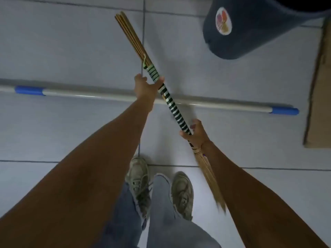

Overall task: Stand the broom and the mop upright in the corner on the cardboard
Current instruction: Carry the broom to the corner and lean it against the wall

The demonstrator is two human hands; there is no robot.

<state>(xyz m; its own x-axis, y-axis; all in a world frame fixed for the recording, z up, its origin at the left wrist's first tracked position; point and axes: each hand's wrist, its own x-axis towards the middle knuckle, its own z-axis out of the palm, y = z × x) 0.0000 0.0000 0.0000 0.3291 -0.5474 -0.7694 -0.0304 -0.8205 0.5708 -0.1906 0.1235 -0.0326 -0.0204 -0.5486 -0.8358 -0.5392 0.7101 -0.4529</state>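
The broom is a bundle of tan sticks bound with green-and-white striped wrapping. I hold it off the floor, slanting from upper left to lower right, bristles down by my right forearm. My left hand grips the upper end of the wrapping. At the wrapping's lower end, my right hand is closed around the shaft. The mop's white pole, with blue sleeves at both visible ends, lies flat on the floor under the broom; its head is out of view. Brown cardboard lies along the right edge.
A dark blue bucket with a round sticker stands at the top right, close to the cardboard. Grey floor tiles run all around. My two shoes and jeans are at the bottom centre.
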